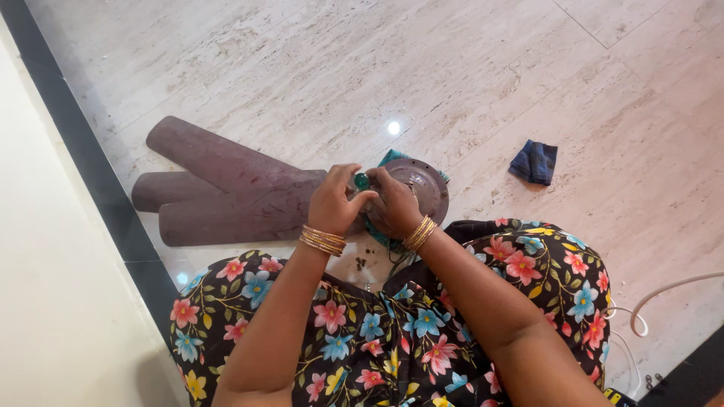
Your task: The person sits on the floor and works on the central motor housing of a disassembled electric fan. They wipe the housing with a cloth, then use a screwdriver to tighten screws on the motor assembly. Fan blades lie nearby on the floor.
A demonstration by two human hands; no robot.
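Observation:
I sit on the floor with a round brown fan motor housing (423, 186) in front of my knees, resting on a teal cloth (393, 157). My left hand (333, 200) and my right hand (392, 203) meet over its left side, both closed around a small green object (362, 181) between the fingertips. What the object is cannot be told. Three brown fan blades (226, 188) lie stacked on the floor just left of my hands.
A folded dark blue cloth (535, 161) lies on the marble floor to the right. White cable (656, 298) loops at the right edge. A dark skirting strip (83, 151) and pale wall run along the left. Small dark bits (360, 263) lie near my lap.

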